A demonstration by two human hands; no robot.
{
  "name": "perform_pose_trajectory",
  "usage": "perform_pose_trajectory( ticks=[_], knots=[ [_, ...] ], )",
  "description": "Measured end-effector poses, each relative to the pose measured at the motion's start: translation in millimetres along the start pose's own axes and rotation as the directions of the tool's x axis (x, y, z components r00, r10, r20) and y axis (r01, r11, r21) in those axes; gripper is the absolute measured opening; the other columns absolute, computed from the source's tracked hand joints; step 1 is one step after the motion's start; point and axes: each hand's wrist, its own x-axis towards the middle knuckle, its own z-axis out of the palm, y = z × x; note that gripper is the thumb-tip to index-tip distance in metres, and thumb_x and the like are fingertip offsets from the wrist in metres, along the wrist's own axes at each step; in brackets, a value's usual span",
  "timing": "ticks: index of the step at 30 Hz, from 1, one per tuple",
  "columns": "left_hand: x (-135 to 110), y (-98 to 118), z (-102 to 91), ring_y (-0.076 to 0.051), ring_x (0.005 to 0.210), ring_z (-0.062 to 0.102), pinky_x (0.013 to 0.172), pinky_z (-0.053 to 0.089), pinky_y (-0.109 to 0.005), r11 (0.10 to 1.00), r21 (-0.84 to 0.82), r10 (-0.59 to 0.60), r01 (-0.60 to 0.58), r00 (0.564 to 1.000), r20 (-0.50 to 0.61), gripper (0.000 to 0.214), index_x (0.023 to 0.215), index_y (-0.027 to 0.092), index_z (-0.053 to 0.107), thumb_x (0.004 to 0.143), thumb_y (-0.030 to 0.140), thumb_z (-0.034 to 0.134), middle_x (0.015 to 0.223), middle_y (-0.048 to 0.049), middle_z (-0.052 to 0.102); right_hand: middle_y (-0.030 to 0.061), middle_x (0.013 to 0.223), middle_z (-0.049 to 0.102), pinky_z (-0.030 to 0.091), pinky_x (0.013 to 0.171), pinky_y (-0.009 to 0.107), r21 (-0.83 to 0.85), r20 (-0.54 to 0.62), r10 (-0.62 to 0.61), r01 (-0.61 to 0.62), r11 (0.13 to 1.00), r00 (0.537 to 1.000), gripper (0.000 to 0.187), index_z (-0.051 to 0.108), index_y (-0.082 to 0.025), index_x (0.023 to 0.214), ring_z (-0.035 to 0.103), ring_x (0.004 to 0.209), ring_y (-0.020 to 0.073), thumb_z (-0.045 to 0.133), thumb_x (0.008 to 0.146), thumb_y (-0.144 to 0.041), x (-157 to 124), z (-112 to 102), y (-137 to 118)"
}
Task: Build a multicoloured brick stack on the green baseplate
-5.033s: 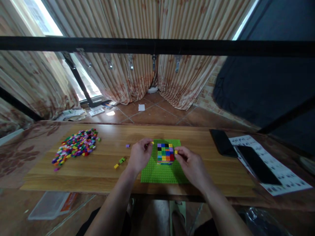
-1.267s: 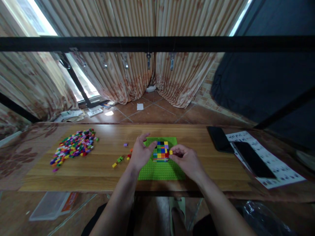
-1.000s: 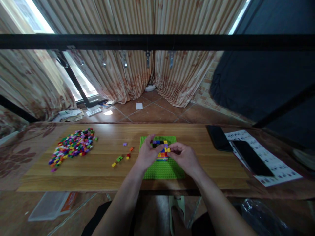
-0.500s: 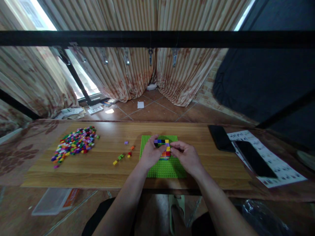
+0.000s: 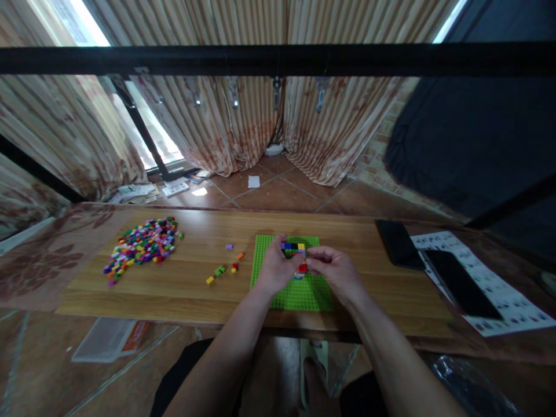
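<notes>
A green studded baseplate (image 5: 299,298) lies on the wooden tabletop in front of me. On it stands a small structure of coloured toy bricks (image 5: 295,247), with blue, black, yellow and red pieces visible. My left hand (image 5: 278,269) curls round the structure's left side, thumb reaching across its near part. At its right side the thumb and fingers of my right hand (image 5: 336,270) are pinched together, touching or very close to the bricks. Whatever is between those fingertips is too small and covered to make out. Part of the structure is hidden by both hands.
Left of the baseplate lie several loose bricks, among them a green brick (image 5: 220,270). A large pile of mixed bricks (image 5: 145,243) covers the table's left part. Two dark phone-like slabs, one a black slab (image 5: 463,284) on a printed sheet (image 5: 516,310), are at the right.
The whole view has shifted slightly, so the table appears further right. Both hands stay at the brick structure, with the right fingertips a little more closed over its right side.
</notes>
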Motion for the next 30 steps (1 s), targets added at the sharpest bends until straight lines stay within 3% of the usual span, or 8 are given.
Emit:
perform_pose_trajectory(
  ticks=[7, 12, 15, 18, 20, 22, 25, 30],
  knots=[
    [-0.1, -11.4, 3.7, -0.023, 0.112, 0.055, 0.100, 0.039, -0.039, 0.999, 0.022, 0.042, -0.041, 0.999, -0.023, 0.055, 0.121, 0.013, 0.054, 0.069, 0.024, 0.071, 0.118, -0.0132, 0.060, -0.0026, 0.057, 0.064, 0.045, 0.050, 0.025, 0.027, -0.003, 0.027, -0.027, 0.999, 1.000, 0.031, 0.068, -0.017, 0.074, 0.055, 0.048, 0.0099, 0.080, 0.049, -0.031, -2.9, 1.7, -1.0],
    [-0.3, -13.1, -5.2, -0.024, 0.119, 0.052, 0.101, 0.039, -0.038, 0.993, -0.100, 0.066, -0.067, 0.998, -0.011, 0.065, 0.129, 0.013, 0.048, 0.073, 0.037, 0.070, 0.125, -0.0152, 0.057, 0.0006, 0.061, 0.067, 0.047, 0.051, 0.025, 0.026, -0.088, 0.018, -0.015, 1.000, 0.996, 0.034, 0.070, -0.016, 0.077, 0.057, 0.051, 0.0108, 0.081, 0.053, -0.038, -2.6, -9.2, -6.3],
    [4.4, -11.0, -24.6, -0.024, 0.123, 0.049, 0.101, 0.040, -0.038, 0.983, -0.163, 0.074, -0.086, 0.994, -0.079, 0.062, 0.128, 0.012, 0.048, 0.076, 0.040, 0.067, 0.129, -0.0176, 0.055, 0.0001, 0.063, 0.066, 0.045, 0.051, 0.023, 0.070, -0.209, -0.047, 0.063, 0.996, 0.977, 0.030, 0.070, -0.017, 0.077, 0.055, 0.052, 0.0094, 0.079, 0.057, -0.038, -1.0, -16.0, -10.9],
    [14.1, -12.7, -55.5, -0.023, 0.112, 0.057, 0.097, 0.044, -0.037, 0.979, -0.174, 0.064, -0.103, 0.974, -0.216, 0.052, 0.119, 0.011, 0.055, 0.076, 0.039, 0.065, 0.122, -0.0168, 0.060, -0.0006, 0.065, 0.066, 0.045, 0.052, 0.023, 0.075, -0.293, -0.158, 0.187, 0.980, 0.943, 0.026, 0.070, -0.018, 0.080, 0.055, 0.053, 0.0091, 0.077, 0.062, -0.036, -1.1, -14.5, -15.5],
    [20.2, -15.7, -80.7, -0.021, 0.103, 0.061, 0.092, 0.047, -0.036, 0.987, -0.143, 0.026, -0.072, 0.954, -0.298, 0.048, 0.113, 0.010, 0.059, 0.074, 0.037, 0.064, 0.113, -0.0155, 0.064, -0.0003, 0.067, 0.067, 0.045, 0.053, 0.023, 0.011, -0.333, -0.267, 0.286, 0.958, 0.905, 0.024, 0.070, -0.018, 0.082, 0.056, 0.055, 0.0101, 0.075, 0.067, -0.035, -4.4, -7.3, -18.1],
    [23.4, -19.0, -107.4, -0.019, 0.091, 0.063, 0.085, 0.049, -0.034, 0.994, -0.100, 0.005, -0.038, 0.951, -0.310, 0.044, 0.109, 0.010, 0.062, 0.073, 0.034, 0.064, 0.104, -0.0130, 0.068, 0.0007, 0.068, 0.067, 0.047, 0.054, 0.025, -0.096, -0.338, -0.384, 0.374, 0.922, 0.859, 0.021, 0.070, -0.018, 0.084, 0.058, 0.057, 0.0118, 0.071, 0.072, -0.036, -11.3, 4.3, -19.8],
    [20.6, -24.8, -144.2, -0.016, 0.077, 0.063, 0.073, 0.049, -0.029, 0.998, 0.050, -0.020, 0.035, 0.962, -0.273, 0.036, 0.100, 0.010, 0.066, 0.069, 0.028, 0.064, 0.088, -0.0089, 0.070, 0.0021, 0.074, 0.070, 0.050, 0.061, 0.028, -0.239, -0.212, -0.516, 0.468, 0.851, 0.830, 0.019, 0.070, -0.020, 0.088, 0.062, 0.062, 0.0147, 0.063, 0.081, -0.036, -26.7, 26.3, -20.0],
    [4.8, -36.6, -178.8, -0.013, 0.060, 0.057, 0.056, 0.042, -0.023, 0.924, 0.349, -0.138, 0.158, 0.987, -0.082, 0.028, 0.088, 0.012, 0.070, 0.062, 0.020, 0.064, 0.067, -0.0024, 0.065, 0.0021, 0.086, 0.071, 0.051, 0.071, 0.030, -0.406, 0.231, -0.552, 0.595, 0.694, 0.801, 0.015, 0.069, -0.025, 0.090, 0.066, 0.077, 0.0173, 0.055, 0.087, -0.029, -47.3, 65.1, -12.7]
  ],
)
